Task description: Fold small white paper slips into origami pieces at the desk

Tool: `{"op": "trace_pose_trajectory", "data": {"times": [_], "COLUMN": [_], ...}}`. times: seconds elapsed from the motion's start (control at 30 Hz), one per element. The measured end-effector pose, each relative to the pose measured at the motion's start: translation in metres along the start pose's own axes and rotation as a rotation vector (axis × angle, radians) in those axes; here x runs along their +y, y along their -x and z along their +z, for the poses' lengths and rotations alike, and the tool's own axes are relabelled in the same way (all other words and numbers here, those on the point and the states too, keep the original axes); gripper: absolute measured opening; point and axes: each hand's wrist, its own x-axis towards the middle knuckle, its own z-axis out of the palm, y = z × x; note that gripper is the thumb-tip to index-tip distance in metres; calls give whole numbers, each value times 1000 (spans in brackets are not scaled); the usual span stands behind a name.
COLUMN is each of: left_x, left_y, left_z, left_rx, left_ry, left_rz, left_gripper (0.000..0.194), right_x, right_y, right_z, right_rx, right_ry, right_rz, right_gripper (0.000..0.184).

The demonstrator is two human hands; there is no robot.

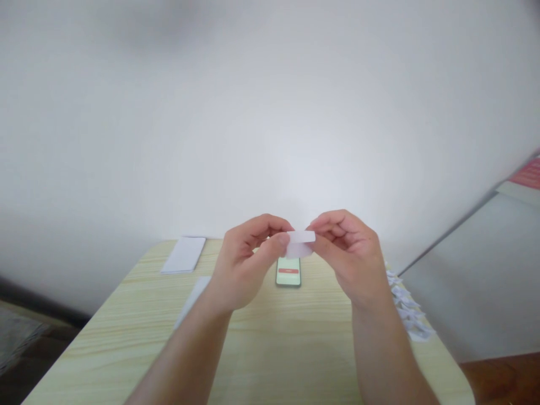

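A small piece of folded white paper (300,243) is held up over the table between both hands. My left hand (255,259) pinches its left end, with the thumb on the near face. At the right end, my right hand (348,253) grips it between thumb and fingers. A narrow band runs across the top of the paper, and a rounded part hangs below it. Under the paper, a phone (288,277) with a lit screen and a red bar lies on the table, its upper part hidden.
The pale wooden table (291,349) meets a white wall. A stack of white paper (184,255) lies at the back left, and another white sheet (193,298) is partly behind my left forearm. Several folded white paper pieces (407,309) line the right edge.
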Motion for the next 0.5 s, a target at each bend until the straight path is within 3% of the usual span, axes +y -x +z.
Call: {"op": "trace_pose_trajectory", "data": {"times": [0.07,0.17,0.37,0.5], "left_x": [0,2,7,7], "left_y": [-1,-1,1,1], "left_z": [0,2,6,6], "left_rx": [-29,4,70,73], "left_ry": [18,-16,-186,-228], "left_rz": [-35,-41,62,108], "left_gripper": [22,18,10,8], "right_x": [-1,-1,5,3], "right_y": [2,3,-3,-2], "right_z": [2,2,-5,-3], "right_rx": [31,39,-92,-51], "right_ry": [49,43,-81,39], "right_rz": [-20,-28,74,-16], "right_gripper": [14,16,13,8]}}
